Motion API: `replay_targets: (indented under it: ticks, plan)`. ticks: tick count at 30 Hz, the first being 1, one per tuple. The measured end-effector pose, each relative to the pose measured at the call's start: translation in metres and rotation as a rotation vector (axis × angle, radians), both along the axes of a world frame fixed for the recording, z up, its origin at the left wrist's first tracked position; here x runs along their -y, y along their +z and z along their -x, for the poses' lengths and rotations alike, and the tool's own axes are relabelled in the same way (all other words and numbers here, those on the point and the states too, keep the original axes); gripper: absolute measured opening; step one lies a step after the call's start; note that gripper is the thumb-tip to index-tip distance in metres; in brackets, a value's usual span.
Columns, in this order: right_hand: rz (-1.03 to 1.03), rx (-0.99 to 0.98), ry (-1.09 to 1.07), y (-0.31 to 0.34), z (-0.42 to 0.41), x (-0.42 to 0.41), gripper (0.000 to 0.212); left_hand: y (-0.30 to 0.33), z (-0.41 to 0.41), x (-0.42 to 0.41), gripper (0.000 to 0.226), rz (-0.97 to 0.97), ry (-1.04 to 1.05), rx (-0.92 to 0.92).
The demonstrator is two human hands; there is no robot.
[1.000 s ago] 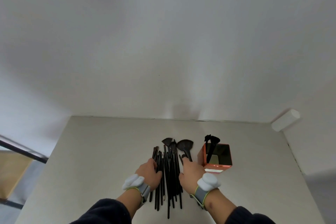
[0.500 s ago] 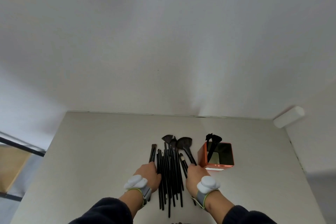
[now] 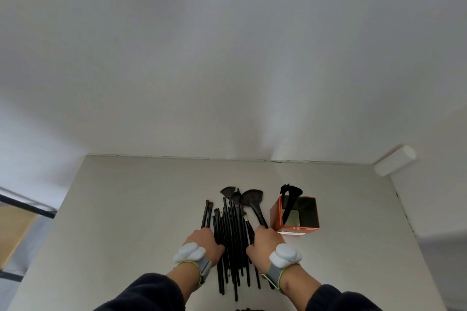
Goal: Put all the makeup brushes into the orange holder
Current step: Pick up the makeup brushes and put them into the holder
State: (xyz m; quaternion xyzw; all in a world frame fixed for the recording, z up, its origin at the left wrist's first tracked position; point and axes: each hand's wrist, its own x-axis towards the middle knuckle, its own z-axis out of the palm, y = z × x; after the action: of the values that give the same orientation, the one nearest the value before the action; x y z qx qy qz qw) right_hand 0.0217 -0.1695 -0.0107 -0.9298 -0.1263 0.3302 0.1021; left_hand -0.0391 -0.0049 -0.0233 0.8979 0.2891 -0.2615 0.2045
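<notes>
Several black makeup brushes (image 3: 233, 237) lie in a bundle on the table, bristles pointing away from me. The orange holder (image 3: 275, 214) stands just right of them with one black brush (image 3: 290, 197) leaning inside. My left hand (image 3: 204, 242) sits at the bundle's left side, fingers curled over the handles of two thin brushes (image 3: 206, 213). At the bundle's right side, my right hand (image 3: 265, 240) is closed on the handle of a large fan brush (image 3: 252, 198), which slants away from the pile. My fingertips are hidden under both hands.
The pale table (image 3: 126, 222) meets a white wall along its far edge. A white cylinder (image 3: 394, 160) sticks out by the far right corner. A black rail (image 3: 25, 206) and wooden surface lie beyond the left edge.
The fan brush has tilted to the right out of the pile with my right hand. Two thin brushes have parted leftward from the bundle under my left hand. Both hands drew slightly nearer.
</notes>
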Motion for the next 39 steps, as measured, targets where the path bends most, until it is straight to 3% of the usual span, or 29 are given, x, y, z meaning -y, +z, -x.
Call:
replay_targets:
  ticks: [10,14,21,28,31,36,39]
  plan:
    - [-0.065,0.06,0.02,0.018,0.003,-0.004,0.015,0.005,0.006,-0.001,0.031,0.05,0.041,0.023]
    - [-0.129,0.104,0.002,0.027,0.006,-0.005,0.014,0.011,0.005,0.002,0.021,0.067,0.073,0.091]
    - [-0.263,0.222,-0.023,0.053,0.007,-0.01,0.024,0.038,-0.005,0.019,0.009,0.149,0.165,0.369]
    - [-0.485,0.309,-0.146,0.104,-0.007,-0.002,0.011,0.088,-0.027,0.045,0.012,0.299,0.181,0.652]
    - [-0.603,0.443,-0.236,0.128,-0.019,0.015,0.021,0.112,-0.037,0.058,0.009,0.416,0.192,0.792]
    - [-0.724,0.604,-0.301,0.153,-0.037,0.043,0.019,0.141,-0.054,0.08,0.011,0.659,0.198,0.946]
    - [-0.735,0.636,-0.296,0.154,-0.042,0.054,0.01,0.147,-0.06,0.092,0.01,0.689,0.167,0.983]
